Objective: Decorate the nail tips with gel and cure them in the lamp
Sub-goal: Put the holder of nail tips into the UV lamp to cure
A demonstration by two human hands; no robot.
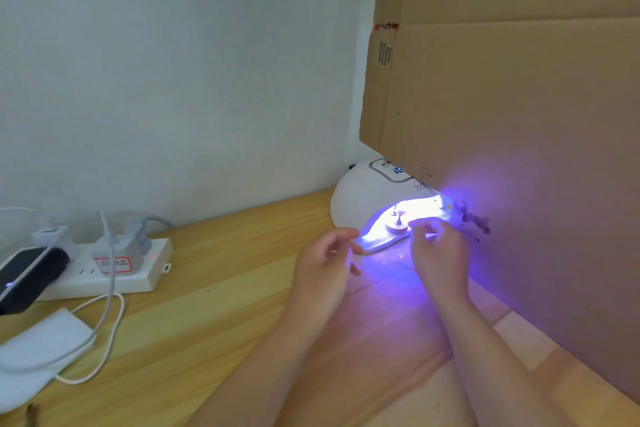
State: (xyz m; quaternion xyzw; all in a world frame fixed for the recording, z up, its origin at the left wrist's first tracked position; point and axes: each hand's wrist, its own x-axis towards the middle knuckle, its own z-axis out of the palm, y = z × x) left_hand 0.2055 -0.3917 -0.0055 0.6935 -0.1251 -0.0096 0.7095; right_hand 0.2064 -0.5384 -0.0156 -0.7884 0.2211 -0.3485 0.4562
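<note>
Violet light: it is shining out of the lamp (367, 204) mouth and spilling over the worktop (221, 274) and the cardboard (519, 97) beside it.
Stand: a small round stand (397, 227) is sitting inside the lamp mouth, with a thin stem rising from it; the tip on top is too washed out by the glare to read.
Left hand (325, 260): it is hovering just before the mouth, fingers loosely apart and holding nothing.
Right hand (438, 250): it is hanging near the stand, fingers bent close together; I cannot tell if they are pinching something.
Risk: a finger is likely to knock the stand over and smear uncured gel, because both hands are crowding the narrow opening.
Second risk: the skin is getting the violet light while the hands are waiting so close.
</note>
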